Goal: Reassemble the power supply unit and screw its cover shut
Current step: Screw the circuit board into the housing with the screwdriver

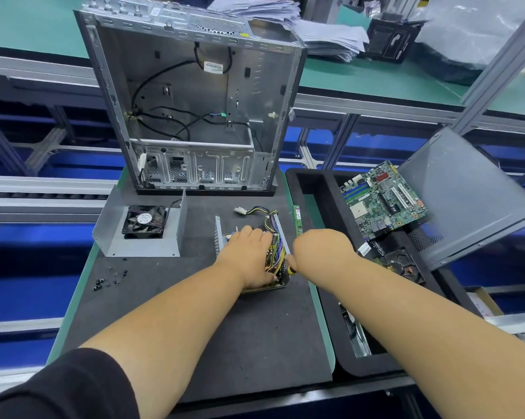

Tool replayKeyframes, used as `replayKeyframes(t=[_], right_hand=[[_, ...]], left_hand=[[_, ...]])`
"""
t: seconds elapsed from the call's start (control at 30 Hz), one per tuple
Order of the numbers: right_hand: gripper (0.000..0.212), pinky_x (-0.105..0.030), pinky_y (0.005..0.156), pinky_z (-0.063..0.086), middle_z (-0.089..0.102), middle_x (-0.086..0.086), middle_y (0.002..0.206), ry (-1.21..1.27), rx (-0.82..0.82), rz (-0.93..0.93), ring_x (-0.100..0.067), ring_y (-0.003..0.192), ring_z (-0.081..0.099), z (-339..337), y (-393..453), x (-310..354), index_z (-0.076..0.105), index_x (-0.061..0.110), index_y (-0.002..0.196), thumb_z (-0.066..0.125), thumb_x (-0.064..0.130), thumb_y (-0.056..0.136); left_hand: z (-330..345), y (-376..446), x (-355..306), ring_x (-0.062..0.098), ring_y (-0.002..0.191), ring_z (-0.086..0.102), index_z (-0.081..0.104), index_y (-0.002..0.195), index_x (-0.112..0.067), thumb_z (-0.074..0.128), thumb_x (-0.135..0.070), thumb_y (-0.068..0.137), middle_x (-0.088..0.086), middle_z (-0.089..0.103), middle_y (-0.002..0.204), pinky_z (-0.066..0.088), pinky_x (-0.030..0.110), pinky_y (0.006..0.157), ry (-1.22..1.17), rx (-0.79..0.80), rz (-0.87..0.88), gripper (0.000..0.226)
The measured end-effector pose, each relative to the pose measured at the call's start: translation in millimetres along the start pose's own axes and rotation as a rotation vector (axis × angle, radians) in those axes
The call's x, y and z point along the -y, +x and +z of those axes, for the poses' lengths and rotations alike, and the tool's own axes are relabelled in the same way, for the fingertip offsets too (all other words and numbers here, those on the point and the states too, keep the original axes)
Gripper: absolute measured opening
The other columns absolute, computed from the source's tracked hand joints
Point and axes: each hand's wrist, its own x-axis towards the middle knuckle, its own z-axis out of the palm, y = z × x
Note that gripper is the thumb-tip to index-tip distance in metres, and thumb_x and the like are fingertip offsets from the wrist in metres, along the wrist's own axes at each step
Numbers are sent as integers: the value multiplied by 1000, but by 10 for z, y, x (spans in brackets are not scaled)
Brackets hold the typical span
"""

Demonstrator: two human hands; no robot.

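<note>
The open PSU [274, 252] lies on the dark mat [194, 313], right of centre, its board and a bundle of yellow, purple and black wires [277, 237] exposed. A white connector [239, 210] on that bundle rests on the mat just behind the unit.

Left hand [249, 252] lies palm-down on the PSU, fingers extended and close together, covering the board; the thumb sits at the near edge. Right hand [318, 252] is a closed fist at the unit's right edge, curled round a screwdriver [290, 269], of which only a yellow-and-black portion shows below the fist. The tip is hidden; contact with a screw cannot be told.

The cover [140, 240], a bent grey sheet with a black fan [145, 221] mounted in it, lies apart on the mat to the left of the PSU. Small black screws [110, 278] are scattered on the mat near the cover's front corner.

An empty case [191, 110] stands upright at the rear of the mat, loose black cables inside. A green memory stick [298, 220] lies along the mat's right edge. In the black tray [324, 207] to the right sit a motherboard [383, 199], a grey side panel [467, 195] leaning over it, and a hard drive [401, 264].
</note>
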Motion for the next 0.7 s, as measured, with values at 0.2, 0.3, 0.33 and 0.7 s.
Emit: replayKeyframes(t=[0.2, 0.3, 0.33, 0.7], right_hand=[[16, -25, 46, 22, 38, 2, 67, -71, -3, 111, -23, 68, 45, 14, 75, 74, 53, 20, 82, 45, 18, 95], [23, -25, 49, 26, 42, 3, 73, -65, 4, 99, -23, 73, 48, -5, 63, 84, 62, 20, 96, 41, 24, 101], [28, -26, 53, 30, 45, 2, 76, -45, 6, 77, -24, 76, 49, -4, 50, 77, 62, 19, 100, 38, 31, 103], [15, -33, 62, 31, 58, -6, 102, -39, -103, -218, -29, 90, 59, 12, -105, -80, 48, 13, 107, 52, 14, 92]], left_hand=[[2, 7, 4, 25, 113, 38, 41, 123, -18, 68, -65, 70, 3, 47, 122, 35, 39, 100, -1, 5, -2, 75], [0, 6, 4, 25, 113, 39, 42, 123, -18, 68, -65, 70, 3, 48, 122, 35, 39, 100, 0, 3, 1, 75], [1, 3, 2, 25, 113, 39, 43, 122, -18, 68, -65, 69, 3, 48, 121, 35, 38, 99, -2, 2, 1, 75], [-2, 9, 9, 26, 113, 39, 41, 122, -19, 68, -65, 70, 4, 47, 122, 35, 39, 100, -5, 11, 2, 74]])
